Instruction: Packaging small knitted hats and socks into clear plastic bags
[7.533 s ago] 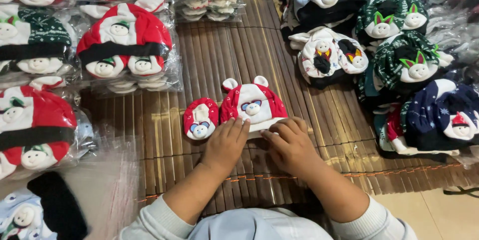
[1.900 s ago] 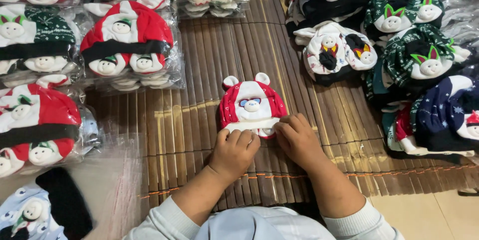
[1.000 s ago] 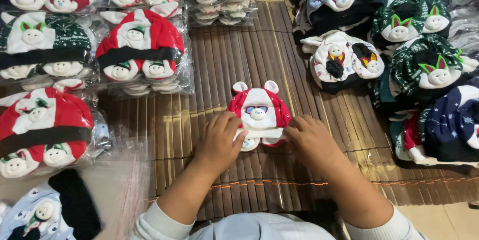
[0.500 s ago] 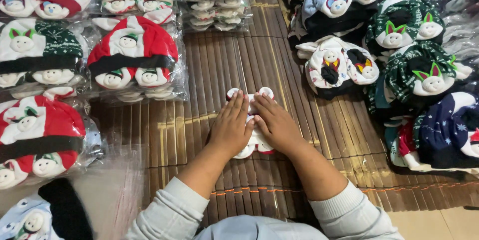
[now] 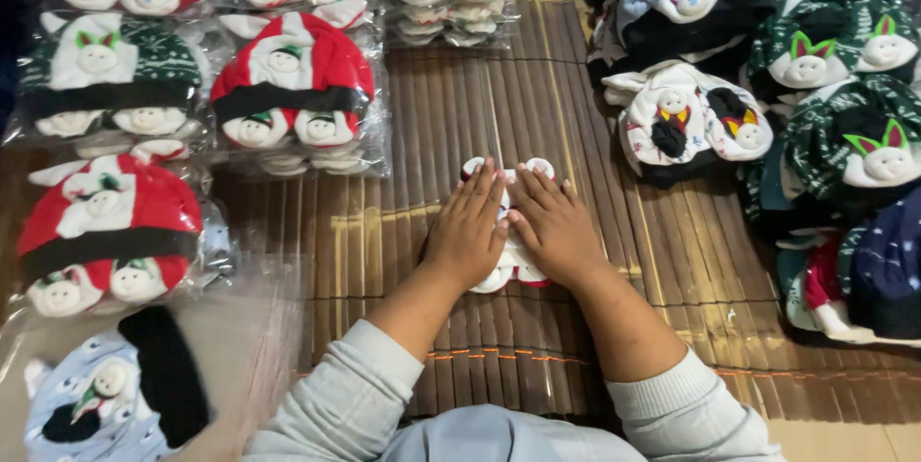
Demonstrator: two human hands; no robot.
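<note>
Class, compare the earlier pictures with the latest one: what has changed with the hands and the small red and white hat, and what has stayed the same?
Both hands, left hand and right hand, slid up from the lower edge of the red and white hat and now press flat on it, covering most of it. The smaller piece beside it has gone. The bagged hats and bamboo mat stayed.
</note>
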